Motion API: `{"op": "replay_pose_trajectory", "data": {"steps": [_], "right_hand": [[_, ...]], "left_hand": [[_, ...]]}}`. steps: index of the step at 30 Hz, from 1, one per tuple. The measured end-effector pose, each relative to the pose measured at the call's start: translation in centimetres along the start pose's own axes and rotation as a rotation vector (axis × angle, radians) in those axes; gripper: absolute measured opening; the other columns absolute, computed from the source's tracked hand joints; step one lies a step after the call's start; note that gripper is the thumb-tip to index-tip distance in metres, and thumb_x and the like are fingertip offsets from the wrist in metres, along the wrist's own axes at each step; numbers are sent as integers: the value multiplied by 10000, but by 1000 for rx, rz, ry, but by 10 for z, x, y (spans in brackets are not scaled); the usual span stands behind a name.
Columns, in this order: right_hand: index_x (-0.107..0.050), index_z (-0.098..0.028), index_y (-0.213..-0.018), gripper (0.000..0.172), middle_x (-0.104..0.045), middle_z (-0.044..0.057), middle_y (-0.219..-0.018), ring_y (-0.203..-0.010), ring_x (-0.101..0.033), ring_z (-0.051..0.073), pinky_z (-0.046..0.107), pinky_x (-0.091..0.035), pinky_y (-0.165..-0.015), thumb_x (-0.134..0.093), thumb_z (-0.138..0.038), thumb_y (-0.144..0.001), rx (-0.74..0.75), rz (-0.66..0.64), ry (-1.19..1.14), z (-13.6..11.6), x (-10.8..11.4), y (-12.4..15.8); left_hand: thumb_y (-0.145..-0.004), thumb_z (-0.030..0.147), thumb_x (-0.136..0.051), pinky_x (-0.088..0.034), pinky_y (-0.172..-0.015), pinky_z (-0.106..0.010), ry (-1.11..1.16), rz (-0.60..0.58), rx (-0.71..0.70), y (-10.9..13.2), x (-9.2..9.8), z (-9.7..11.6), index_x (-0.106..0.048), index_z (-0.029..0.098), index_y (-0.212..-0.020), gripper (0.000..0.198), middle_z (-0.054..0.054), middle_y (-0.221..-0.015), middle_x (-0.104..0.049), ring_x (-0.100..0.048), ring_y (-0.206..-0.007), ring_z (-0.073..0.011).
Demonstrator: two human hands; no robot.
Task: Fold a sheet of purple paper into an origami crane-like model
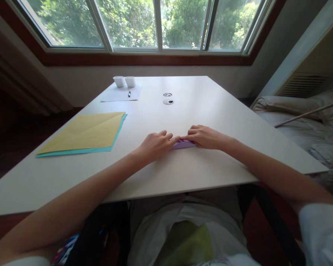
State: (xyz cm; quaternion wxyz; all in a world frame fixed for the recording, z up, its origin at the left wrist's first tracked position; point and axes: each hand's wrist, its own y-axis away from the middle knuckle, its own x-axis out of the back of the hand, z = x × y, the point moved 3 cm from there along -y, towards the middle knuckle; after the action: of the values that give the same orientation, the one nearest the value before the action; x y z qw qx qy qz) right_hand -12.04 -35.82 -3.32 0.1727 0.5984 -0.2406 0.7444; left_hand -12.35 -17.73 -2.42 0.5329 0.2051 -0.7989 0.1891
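Observation:
A small piece of purple paper lies on the white table in front of me, with a folded edge along its near side. My left hand is closed on its left end, fingertips pressed down at the middle. From the other side my right hand presses on the right end, its fingers bent together. The fingertips of both hands nearly meet over the paper, and they hide much of it.
Yellow sheets over teal paper lie at the left. Farther back are two white containers, a white sheet with a pen, and two round items at the middle. A cushioned seat stands at the right.

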Motion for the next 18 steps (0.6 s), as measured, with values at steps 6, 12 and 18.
{"op": "replay_pose_trajectory", "data": {"steps": [6, 12, 18], "right_hand": [[-650, -239, -1060, 283, -665, 62, -900, -845, -521, 191, 299, -368, -717, -462, -179, -857, -71, -2, -53, 4, 4, 1], [-689, -224, -983, 284, -681, 58, -908, -826, -537, 181, 291, -393, -714, -473, -136, -821, -118, -13, -140, 8, 11, 6], [-704, -190, -855, 238, -694, 58, -856, -827, -564, 190, 307, -419, -756, -486, -121, -787, -161, -12, -198, 8, 17, 9]], "left_hand": [[-896, 180, -414, -332, -499, -241, 16, -24, 17, -1, 1, -1, -593, 219, -1075, 256, -73, -878, -588, -518, -813, -198], [-885, 173, -431, -348, -519, -235, 34, -34, 25, -1, -1, -2, -593, 197, -1037, 224, -77, -874, -578, -517, -806, -194], [-877, 161, -427, -380, -544, -234, 49, -14, 19, 3, -8, -5, -566, 194, -1064, 235, -69, -880, -565, -522, -784, -178]]}}
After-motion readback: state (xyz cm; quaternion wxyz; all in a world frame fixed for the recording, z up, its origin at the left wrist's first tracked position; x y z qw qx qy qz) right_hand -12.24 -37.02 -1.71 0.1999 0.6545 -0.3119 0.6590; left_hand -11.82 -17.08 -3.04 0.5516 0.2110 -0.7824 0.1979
